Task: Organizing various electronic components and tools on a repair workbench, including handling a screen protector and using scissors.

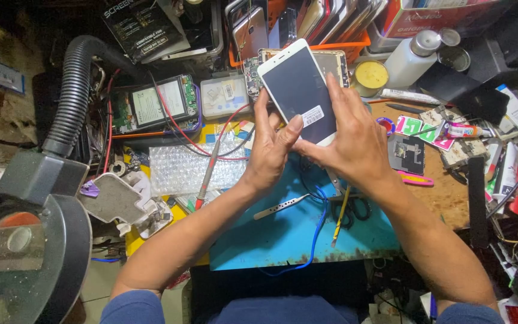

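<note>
The white-framed smartphone (298,90) was held above the table (451,201), just past the far edge of the blue work mat (283,231). Its dark screen faced up and its long axis ran from about eleven o'clock, the free top end, down to five o'clock, where both hands met it.

The right hand (355,141) lay at the four o'clock side of the phone, fingers spread flat over the lower right of the glass, a closed grip on the phone's bottom corner. The left hand (271,150) came in from seven o'clock, fingers wrapped behind the left edge and the thumb pressed on the screen near a small white barcode sticker (313,115). Both hands touched the phone; neither was clearly the nearer.

Directly beneath the phone's top end an opened device with a bare circuit board (252,75) rested on the table. At nine o'clock lay a sheet of bubble wrap (178,168) and a red-handled probe (207,177); a yellow-handled tool (341,216) and a blue wire (318,228) crossed the mat at six o'clock. A round yellow tin (370,76) and white bottle (412,57) stood at two o'clock, near but apart from the phone.
</note>
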